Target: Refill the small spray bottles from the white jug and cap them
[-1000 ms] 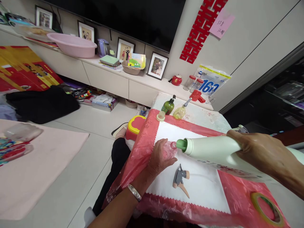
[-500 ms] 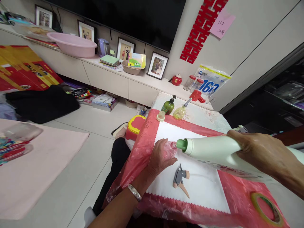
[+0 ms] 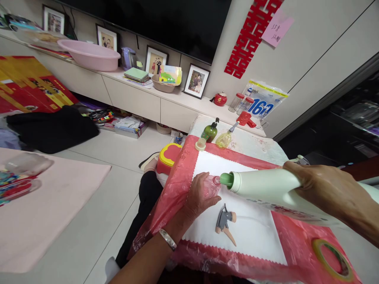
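Note:
My left hand (image 3: 200,197) is wrapped round a small clear pink bottle (image 3: 212,186), whose open neck faces right. With my right hand (image 3: 321,187) I grip a large pale green jug (image 3: 266,182) by its handle, tilted so its green spout (image 3: 226,179) is at the pink bottle's mouth. Whether liquid is flowing I cannot make out. A grey and peach spray trigger head (image 3: 225,223) lies just below, on a white scalloped-edge mat (image 3: 251,240). Beyond my left hand a cream cap (image 3: 200,144) rests at the mat's far edge.
A green pump bottle (image 3: 210,132) and a yellow spray bottle (image 3: 224,139) stand at the table's far side. Red plastic sheeting (image 3: 296,236) covers the near part, with a tape roll (image 3: 333,260) at right. A red and yellow stool (image 3: 168,156) stands left of the table.

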The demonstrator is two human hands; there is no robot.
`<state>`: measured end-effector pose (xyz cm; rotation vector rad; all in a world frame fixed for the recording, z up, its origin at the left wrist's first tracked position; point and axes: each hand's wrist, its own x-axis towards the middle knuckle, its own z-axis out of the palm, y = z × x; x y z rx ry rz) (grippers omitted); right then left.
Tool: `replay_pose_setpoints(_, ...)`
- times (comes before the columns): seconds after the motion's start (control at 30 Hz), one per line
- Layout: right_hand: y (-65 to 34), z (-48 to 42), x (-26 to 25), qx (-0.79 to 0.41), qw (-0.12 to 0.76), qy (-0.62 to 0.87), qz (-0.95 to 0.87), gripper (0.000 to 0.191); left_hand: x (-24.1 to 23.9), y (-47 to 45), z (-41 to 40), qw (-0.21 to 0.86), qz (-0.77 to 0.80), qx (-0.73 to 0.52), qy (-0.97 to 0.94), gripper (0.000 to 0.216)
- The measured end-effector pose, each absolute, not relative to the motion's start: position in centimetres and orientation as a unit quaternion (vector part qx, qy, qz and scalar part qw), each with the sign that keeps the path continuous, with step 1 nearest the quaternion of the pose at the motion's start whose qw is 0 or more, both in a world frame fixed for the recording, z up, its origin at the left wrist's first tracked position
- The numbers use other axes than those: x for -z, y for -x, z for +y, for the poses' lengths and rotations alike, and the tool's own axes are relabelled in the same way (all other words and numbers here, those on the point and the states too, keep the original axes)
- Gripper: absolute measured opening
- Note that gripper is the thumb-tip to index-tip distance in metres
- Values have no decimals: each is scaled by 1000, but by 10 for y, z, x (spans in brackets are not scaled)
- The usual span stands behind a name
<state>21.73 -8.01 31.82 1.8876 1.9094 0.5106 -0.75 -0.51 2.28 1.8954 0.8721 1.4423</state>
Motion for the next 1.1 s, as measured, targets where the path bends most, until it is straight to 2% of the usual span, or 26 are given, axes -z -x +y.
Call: replay_pose_setpoints(1.1,-215,-80,-319,-173,218,-681,677,12,-23,7,-6,298,337,-539,-712,90)
